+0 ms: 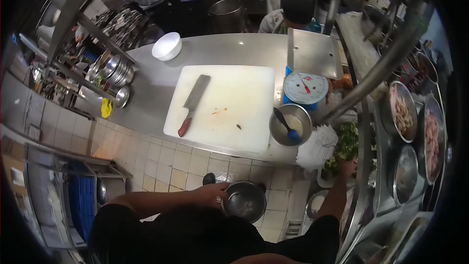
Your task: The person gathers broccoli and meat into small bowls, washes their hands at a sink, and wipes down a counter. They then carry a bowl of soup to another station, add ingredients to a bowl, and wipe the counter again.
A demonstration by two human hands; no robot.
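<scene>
My left hand (214, 195) grips the rim of a round metal bowl (244, 202), held low in front of my body over the tiled floor. The bowl looks mostly bare inside. On the right, my right hand (346, 167) reaches to the leafy greens (347, 141) beside the counter; its fingers are too small and partly hidden to make out. A cleaver (198, 93) with a red handle lies on the left part of the white cutting board (234, 102), where a few small scraps are scattered.
A white bowl (167, 46), a dial scale (306, 88) and a metal pot (290, 124) with a blue brush stand on the steel counter (234, 46). White papers (316, 147) lie near the greens. Pans of meat (403, 111) line the right. Two people are beyond the counter.
</scene>
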